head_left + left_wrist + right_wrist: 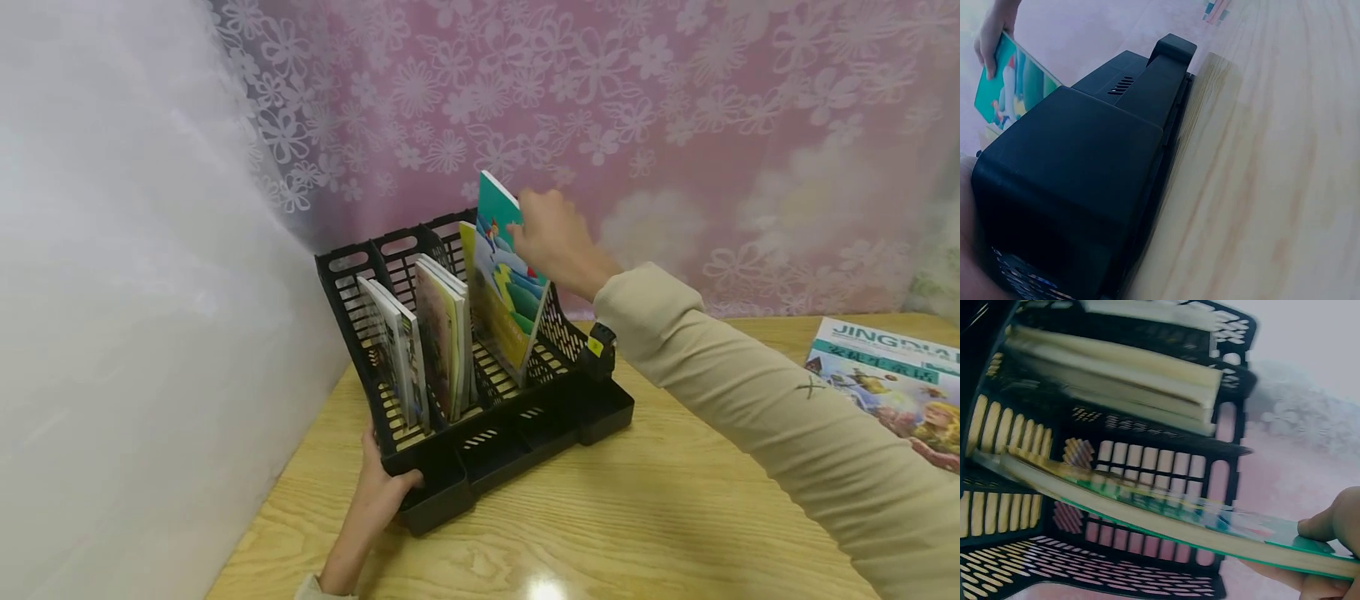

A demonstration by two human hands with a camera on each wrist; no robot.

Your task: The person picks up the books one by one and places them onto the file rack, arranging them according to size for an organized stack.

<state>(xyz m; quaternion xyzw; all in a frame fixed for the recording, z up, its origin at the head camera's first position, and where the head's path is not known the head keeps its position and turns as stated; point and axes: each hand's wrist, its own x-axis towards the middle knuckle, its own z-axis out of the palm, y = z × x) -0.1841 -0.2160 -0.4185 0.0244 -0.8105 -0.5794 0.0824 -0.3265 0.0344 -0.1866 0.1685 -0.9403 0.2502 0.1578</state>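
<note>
My right hand (558,237) pinches the upper edge of a green illustrated book (517,292), thumb on one cover and fingers on the other in the right wrist view. The book stands tilted, its lower end inside a right-hand compartment of a black magazine rack (517,450). Just left of it a yellow cover (468,250) shows. With its thumb over the front tray, my left hand (378,492) grips the rack's near left corner; its other fingers are partly hidden. In the left wrist view the rack's smooth tray side (1066,181) fills the middle.
Thin books (401,350) fill the leftmost compartment, and more books (447,333) stand in the one beside it. A magazine (892,383) lies at the table's right. White sheeting (150,292) rises close on the left; a pink flowered curtain (675,167) hangs behind.
</note>
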